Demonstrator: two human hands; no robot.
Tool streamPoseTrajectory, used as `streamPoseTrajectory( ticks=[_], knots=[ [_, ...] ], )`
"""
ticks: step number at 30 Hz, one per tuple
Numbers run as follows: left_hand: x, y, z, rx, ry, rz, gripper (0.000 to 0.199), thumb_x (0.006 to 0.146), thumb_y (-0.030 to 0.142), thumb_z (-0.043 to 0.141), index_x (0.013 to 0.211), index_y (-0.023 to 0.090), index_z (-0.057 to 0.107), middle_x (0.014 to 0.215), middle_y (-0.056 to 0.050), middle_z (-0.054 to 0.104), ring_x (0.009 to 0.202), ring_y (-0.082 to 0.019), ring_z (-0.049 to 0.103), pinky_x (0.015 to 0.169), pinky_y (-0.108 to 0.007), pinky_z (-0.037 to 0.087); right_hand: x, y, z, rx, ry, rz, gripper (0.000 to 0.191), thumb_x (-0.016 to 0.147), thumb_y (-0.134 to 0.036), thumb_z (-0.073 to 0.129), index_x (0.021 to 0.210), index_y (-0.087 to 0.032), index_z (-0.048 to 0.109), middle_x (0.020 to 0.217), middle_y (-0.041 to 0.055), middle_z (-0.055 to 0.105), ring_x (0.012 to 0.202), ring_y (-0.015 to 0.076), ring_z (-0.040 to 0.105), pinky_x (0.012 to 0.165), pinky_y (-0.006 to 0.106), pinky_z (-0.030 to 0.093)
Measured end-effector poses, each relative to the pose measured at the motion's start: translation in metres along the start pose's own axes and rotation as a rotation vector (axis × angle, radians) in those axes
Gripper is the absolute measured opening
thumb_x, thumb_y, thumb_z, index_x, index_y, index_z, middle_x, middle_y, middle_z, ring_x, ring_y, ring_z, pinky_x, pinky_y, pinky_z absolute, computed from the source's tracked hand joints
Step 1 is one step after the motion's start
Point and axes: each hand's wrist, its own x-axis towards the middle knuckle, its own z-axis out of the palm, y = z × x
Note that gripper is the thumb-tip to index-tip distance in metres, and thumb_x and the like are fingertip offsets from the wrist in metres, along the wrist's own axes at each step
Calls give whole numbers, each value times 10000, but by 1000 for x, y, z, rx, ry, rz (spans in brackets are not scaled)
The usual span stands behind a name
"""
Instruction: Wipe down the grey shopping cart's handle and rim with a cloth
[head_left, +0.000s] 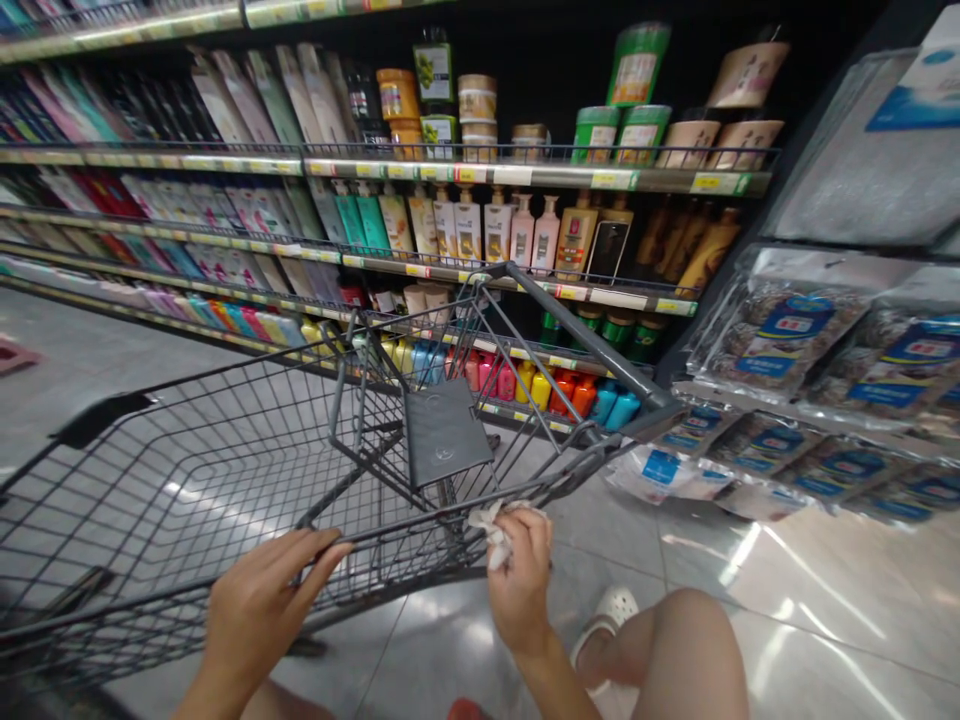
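A dark grey wire shopping cart (172, 440) stands side-on in front of me, with a grey plastic seat flap (448, 435) and a thick push handle (585, 335) toward the far right. My left hand (274, 590) is closed over the cart's near top rim, fingers on top and thumb on the near side. Farther right along the same rim, my right hand (520, 570) is closed around a crumpled whitish cloth or tissue (491, 520). The cloth touches the rim beside the child-seat frame. Part of it is hidden in my fingers.
Behind the cart run long shelves (450, 165) of shampoo bottles, pump bottles and tubs. On the right, packaged goods in clear bags (787, 330) hang from a rack close to the handle. Below are the grey tiled floor (630, 530) and a foot in a white clog (616, 608).
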Motion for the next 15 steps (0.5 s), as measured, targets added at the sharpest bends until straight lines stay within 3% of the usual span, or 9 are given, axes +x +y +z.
streamPoseTrajectory(
  ticks=[3,8,11,15],
  knots=[
    [-2,-2,-1,-28,-22,-25,298,903,432,474,795,205,633,676,0,693,618,-141,652,618,-246,494,18,-6,-31,57,-71,16,259,810,-44,454,959,-196,602,889,47,555,841,168,552,722,316,484],
    [-1,6,-4,-198,-120,-144,276,887,457,487,917,232,644,824,-4,704,760,-155,655,705,-267,491,71,5,-75,-171,464,46,255,783,-94,580,1024,-180,572,991,73,529,944,200,539,826,379,455],
    [10,24,-1,-327,-92,-173,226,896,388,494,976,223,626,883,-14,688,832,-153,636,770,-276,481,90,13,-73,-183,508,63,231,791,-113,573,1012,-176,553,978,71,515,943,205,528,833,390,444],
    [26,54,13,-338,-57,-111,172,895,304,518,968,193,627,845,-14,668,793,-133,604,736,-257,457,82,16,-50,-142,476,139,177,816,-116,522,981,-181,533,955,63,502,908,191,520,823,377,432]
  ],
)
